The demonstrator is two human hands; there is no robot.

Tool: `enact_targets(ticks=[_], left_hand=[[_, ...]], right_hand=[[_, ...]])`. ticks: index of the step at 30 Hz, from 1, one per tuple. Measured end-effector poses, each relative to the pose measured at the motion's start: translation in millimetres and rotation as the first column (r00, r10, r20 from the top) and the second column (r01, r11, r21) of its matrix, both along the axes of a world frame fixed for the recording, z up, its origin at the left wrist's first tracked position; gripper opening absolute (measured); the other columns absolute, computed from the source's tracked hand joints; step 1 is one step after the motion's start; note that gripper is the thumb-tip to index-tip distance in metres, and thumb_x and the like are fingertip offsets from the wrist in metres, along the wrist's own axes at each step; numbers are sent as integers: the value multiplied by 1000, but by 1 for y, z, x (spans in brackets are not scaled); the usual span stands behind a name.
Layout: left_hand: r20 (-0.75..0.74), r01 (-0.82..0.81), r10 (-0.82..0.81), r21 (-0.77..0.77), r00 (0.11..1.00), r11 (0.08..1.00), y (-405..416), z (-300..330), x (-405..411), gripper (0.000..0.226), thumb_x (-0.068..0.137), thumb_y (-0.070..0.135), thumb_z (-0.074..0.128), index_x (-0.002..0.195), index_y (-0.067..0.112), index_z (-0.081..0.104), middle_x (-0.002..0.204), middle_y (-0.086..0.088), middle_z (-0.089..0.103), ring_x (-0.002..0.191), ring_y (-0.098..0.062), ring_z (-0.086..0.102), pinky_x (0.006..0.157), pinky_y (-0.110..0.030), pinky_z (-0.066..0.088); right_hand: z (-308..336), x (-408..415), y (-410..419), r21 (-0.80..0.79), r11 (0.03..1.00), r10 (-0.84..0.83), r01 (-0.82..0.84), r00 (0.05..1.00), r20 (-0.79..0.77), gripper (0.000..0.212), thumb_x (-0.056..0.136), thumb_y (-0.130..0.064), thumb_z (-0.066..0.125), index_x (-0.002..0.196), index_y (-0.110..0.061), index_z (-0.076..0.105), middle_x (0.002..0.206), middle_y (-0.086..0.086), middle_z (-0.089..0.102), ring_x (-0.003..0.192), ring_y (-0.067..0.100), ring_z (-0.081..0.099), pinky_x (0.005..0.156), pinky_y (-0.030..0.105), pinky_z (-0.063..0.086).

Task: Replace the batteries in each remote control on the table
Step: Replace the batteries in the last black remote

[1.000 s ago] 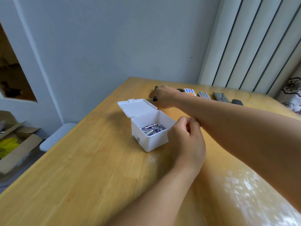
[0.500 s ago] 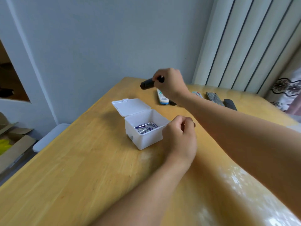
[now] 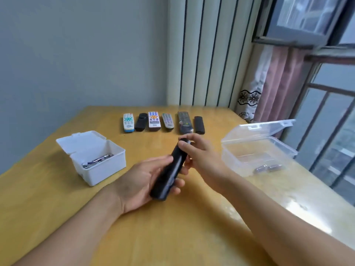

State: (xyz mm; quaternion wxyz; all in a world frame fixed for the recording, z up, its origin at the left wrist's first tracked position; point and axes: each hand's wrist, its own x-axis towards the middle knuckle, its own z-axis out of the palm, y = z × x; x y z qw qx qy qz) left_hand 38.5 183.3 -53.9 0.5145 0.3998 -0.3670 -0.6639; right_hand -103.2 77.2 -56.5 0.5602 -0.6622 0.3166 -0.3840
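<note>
A slim black remote (image 3: pixel 171 171) lies in my left hand (image 3: pixel 141 184), which cups its lower half from below above the table's middle. My right hand (image 3: pixel 199 157) pinches the remote's far end between thumb and fingers. Several more remotes (image 3: pixel 153 121) lie side by side in a row near the table's far edge. To my left stands an open white box (image 3: pixel 99 166) with batteries (image 3: pixel 97 161) inside. On my right is an open clear plastic box (image 3: pixel 257 150) with two batteries (image 3: pixel 268 168) in its bottom.
The wooden table (image 3: pixel 57 204) ends against a grey wall on the left and a striped panel behind. A window and a pink curtain (image 3: pixel 278 87) run along the right side. Glare covers the table's right edge.
My right hand carried the black remote from the far row toward me. My left hand, a fist beside the white box, opened and took the remote from below. The view swung right.
</note>
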Motion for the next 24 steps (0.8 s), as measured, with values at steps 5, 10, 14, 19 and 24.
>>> enact_targets(ticks=[5,10,14,19,24], left_hand=[[302,-292,300,-73,905,954,-9,-18,-26,22,107,20,45,120,12,62,82,-9,62,53,-16,52,41,-26,42],[583,-289,409,-291,702,912,-14,-19,-17,14,106,24,47,111,23,60,80,-6,65,50,-17,51,41,-28,40],[634,-258,417,-331,651,908,-14,-16,-12,12,106,26,48,111,24,58,78,-6,66,46,-15,52,40,-27,40],[411,-120,181,-170,894,978,-8,-14,-4,24,108,23,43,125,14,57,89,-10,66,55,-14,54,45,-26,44],[335,-142,191,-164,923,976,-15,-17,-7,24,107,22,45,128,16,58,88,-8,61,59,-12,49,44,-23,40]], right_hand=[[-20,-4,-6,-136,991,-31,16,993,-110,23,94,-29,69,117,-27,67,100,-3,68,83,12,65,71,25,53],[-23,-3,-8,-210,978,-14,8,1000,-27,37,89,-22,76,124,-30,65,113,-4,71,97,12,69,77,23,54],[-21,-6,-10,-223,975,16,-8,999,37,35,90,-15,74,123,-25,67,111,-1,71,90,9,67,70,22,50],[-24,-3,-7,-63,998,19,-9,988,152,29,91,-8,72,118,-19,70,108,9,69,71,6,61,70,28,53],[-22,-5,-10,-140,990,-7,24,993,120,28,94,-14,70,121,-20,68,112,11,69,74,6,62,69,29,54]])
